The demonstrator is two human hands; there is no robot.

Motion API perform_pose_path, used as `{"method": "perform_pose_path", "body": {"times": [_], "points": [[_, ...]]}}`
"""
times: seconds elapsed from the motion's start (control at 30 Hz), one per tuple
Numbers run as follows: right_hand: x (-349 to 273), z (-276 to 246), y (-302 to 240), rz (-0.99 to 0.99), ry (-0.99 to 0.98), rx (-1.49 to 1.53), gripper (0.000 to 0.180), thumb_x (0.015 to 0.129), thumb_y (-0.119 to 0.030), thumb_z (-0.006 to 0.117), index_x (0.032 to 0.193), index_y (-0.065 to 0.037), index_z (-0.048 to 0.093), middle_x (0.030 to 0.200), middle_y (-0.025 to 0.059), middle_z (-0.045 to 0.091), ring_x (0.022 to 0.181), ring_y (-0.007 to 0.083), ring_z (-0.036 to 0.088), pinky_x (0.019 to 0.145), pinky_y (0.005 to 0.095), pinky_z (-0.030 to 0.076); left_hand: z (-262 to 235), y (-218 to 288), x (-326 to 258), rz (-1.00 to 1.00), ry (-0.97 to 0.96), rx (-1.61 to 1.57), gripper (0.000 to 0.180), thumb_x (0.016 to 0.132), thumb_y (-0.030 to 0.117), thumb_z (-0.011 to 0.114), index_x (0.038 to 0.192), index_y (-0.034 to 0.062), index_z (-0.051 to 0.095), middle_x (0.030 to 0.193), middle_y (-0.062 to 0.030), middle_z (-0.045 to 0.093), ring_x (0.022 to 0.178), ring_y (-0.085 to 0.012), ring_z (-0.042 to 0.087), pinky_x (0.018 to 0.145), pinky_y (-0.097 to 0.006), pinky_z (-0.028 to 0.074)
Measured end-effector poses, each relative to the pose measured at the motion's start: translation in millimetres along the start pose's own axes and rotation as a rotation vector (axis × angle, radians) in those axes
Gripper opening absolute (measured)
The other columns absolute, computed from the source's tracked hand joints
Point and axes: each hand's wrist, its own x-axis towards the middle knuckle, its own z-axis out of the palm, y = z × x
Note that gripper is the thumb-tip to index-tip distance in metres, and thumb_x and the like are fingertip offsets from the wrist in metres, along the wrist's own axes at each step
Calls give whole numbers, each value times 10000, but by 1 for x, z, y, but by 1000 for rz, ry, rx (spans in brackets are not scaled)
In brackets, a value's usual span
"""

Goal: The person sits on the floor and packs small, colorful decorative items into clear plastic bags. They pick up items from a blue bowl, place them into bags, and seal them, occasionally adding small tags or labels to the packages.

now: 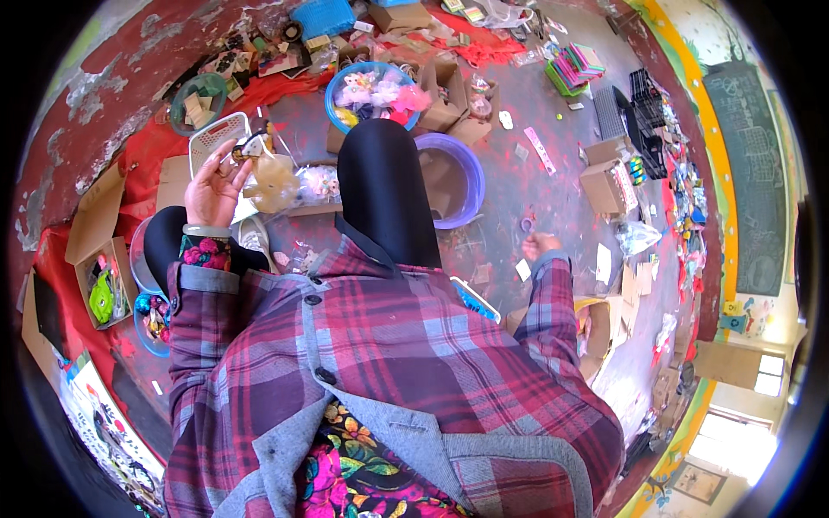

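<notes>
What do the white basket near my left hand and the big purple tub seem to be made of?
The white basket looks like stiff, smooth plastic, given its evenly perforated wall. The purple tub is probably plastic too, slightly glossy, judging by its uniform colour and rounded rim.

A fisheye head view looks down from close above the plaid jacket (414, 358) onto the floor (566, 203).

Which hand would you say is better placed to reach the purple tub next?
Probably the right hand: like the purple tub, it lies right of the raised knee; the left hand is across from it, apparently holding a small item.
</notes>
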Motion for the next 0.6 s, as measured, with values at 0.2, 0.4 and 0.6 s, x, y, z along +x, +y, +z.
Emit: {"method": "perform_pose_path", "body": {"times": [0.2, 0.4, 0.6], "points": [[-131, 108, -152, -631, -173, 42, 272, 865, -274, 570, 931, -12, 604, 830, 102, 647, 784, 183, 635, 654, 283, 486, 40, -3, -26, -63, -145, -88, 378, 896, 167, 427, 1207, -47, 442, 1155, -139, 548, 1061, -257, 538, 943, -400, 425], [-280, 252, -220, -914, -827, 54, 440, 838, -177, 601, 1218, -9, 456, 1104, 98, 576, 1031, 176, 547, 766, 250, 455, 86, 7, -66, -95, -185, -82, 393, 916, 173, 388, 1225, -69, 417, 1080, -186, 570, 1006, -252, 571, 915, -368, 446], [-333, 317, -221, -719, -1224, 140, 399, 771, -114, 684, 1113, -7, 508, 1008, 63, 571, 933, 141, 548, 841, 270, 432, 92, 15, -89, -92, -193, -138, 403, 917, 167, 381, 1240, -73, 391, 1103, -201, 561, 1018, -252, 568, 911, -341, 449]]}}
